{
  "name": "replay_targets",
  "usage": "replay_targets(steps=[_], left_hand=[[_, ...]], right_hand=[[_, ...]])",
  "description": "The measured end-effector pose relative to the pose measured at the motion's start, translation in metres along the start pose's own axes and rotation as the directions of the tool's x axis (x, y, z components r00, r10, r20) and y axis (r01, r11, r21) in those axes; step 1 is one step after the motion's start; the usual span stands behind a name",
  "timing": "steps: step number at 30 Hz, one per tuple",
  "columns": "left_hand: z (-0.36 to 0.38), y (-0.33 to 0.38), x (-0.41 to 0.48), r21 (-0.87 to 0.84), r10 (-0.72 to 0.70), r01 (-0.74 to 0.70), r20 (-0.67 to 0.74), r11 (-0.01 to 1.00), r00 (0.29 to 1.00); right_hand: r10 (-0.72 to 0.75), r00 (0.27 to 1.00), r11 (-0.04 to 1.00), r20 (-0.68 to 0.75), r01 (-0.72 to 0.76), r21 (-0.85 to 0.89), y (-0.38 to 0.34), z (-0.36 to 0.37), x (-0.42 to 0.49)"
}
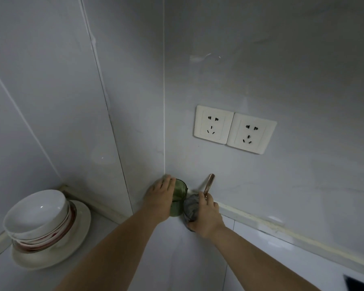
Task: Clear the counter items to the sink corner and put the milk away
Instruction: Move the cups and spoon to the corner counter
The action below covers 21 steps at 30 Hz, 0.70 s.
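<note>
Both hands are down in the wall corner: left hand point(161, 194) wrapped round the green cup point(179, 198), right hand point(206, 215) clasping the grey cup point(190, 206) beside it, spoon point(209, 183) poking up. Looks like the clearing is nearly done, with the cups not yet let go. No milk in sight, so that step seems left.

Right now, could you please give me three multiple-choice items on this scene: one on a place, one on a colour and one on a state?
1. The stack of bowls stands: A on a white plate; B in a sink; C on a shelf.
2. The cup at the left hand is: A red; B green; C blue.
3. The right hand: A hangs idle; B lies flat on the counter; C grips a grey container.
Answers: 1 A, the plate's rim shows around the stack; 2 B, its wall is translucent green; 3 C, the fingers curl round it.
</note>
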<state>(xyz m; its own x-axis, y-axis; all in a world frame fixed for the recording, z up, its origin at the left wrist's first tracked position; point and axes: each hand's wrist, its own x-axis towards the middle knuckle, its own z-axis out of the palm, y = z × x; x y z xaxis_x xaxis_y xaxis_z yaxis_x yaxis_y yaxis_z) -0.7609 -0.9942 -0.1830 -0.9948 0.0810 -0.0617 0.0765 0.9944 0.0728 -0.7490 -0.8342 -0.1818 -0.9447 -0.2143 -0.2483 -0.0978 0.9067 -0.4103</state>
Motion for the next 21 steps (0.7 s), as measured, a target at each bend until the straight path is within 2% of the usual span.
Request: replay_targets(steps=[6, 11, 16, 21], left_hand=[[-0.016, 0.003, -0.010, -0.050, 0.010, -0.010, -0.010, 0.999, 1.000], [-0.032, 0.013, -0.024, -0.061, 0.072, -0.075, -0.040, 0.995, 0.997], [-0.055, 0.036, -0.055, -0.039, 0.198, -0.203, -0.118, 0.978, 0.973], [-0.082, 0.074, -0.104, 0.029, 0.250, -0.250, -0.214, 0.968, 0.944]], right_hand=[[0.014, 1.000, 0.998, 0.000, -0.014, 0.057, 0.010, -0.010, -0.021], [0.017, 1.000, 0.999, -0.011, -0.016, 0.040, 0.012, -0.029, -0.039], [-0.011, 0.995, 0.999, -0.096, 0.008, -0.039, 0.009, -0.054, -0.069], [-0.101, 0.974, 0.990, -0.203, 0.079, -0.115, 0.016, -0.079, -0.124]])
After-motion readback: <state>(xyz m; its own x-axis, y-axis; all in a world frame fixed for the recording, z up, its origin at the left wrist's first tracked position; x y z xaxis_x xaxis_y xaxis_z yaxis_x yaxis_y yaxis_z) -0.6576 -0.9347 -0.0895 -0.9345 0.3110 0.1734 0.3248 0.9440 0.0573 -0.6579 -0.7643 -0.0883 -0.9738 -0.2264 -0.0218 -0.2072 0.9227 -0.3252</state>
